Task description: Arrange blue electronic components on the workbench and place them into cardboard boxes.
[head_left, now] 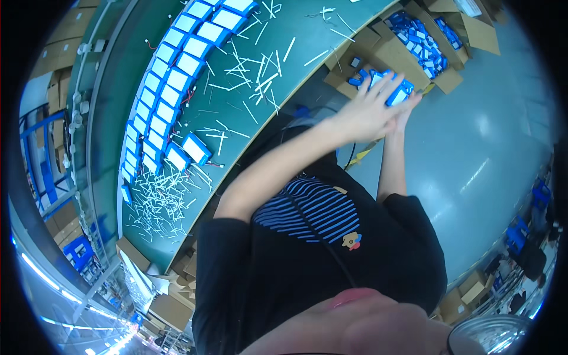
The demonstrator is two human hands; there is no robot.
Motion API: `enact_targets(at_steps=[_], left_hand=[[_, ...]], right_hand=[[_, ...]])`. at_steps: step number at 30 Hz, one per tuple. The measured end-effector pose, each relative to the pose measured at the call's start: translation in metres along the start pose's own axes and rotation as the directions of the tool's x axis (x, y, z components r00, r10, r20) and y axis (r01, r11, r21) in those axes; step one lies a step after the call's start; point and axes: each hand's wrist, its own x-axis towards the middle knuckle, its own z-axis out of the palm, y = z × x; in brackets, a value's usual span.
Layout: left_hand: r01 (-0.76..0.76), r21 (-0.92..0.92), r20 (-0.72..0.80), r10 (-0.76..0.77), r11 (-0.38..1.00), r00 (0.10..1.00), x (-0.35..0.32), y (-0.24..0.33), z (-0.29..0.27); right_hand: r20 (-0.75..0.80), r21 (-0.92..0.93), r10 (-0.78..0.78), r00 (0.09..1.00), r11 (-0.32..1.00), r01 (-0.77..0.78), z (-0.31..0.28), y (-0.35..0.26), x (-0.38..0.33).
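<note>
My left hand (370,111) reaches to the right, its fingers curved over blue battery packs (400,94) with white labels. My right hand (407,110) closes on the same packs from the right side, its thumb and fingers partly hidden behind the left hand. How many packs are between the hands cannot be made out. They are held just above an open cardboard box (340,83) beside the table, with more blue packs near its opening.
Rows of blue battery packs (167,94) with white faces line the green table (236,142). Thin white strips (157,204) lie scattered and heaped there. At the far right, another cardboard box (452,80) holds many blue packs (420,44). Grey floor (473,160) stretches to the right.
</note>
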Motion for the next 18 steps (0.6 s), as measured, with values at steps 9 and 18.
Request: enact_targets(at_steps=[9, 18], left_hand=[[0.378, 0.045, -0.306, -0.348, 0.925, 0.886, -0.172, 0.007, -0.225], [0.689, 0.478, -0.398, -0.565, 0.545, 0.723, -0.257, -0.015, -0.231]], right_hand=[[-0.356, 0.133, 0.018, 0.934, 0.991, 0.032, -0.173, -0.131, 0.143], [0.269, -0.467, -0.707, 0.654, 0.499, 0.73, 0.184, 0.02, 0.029]])
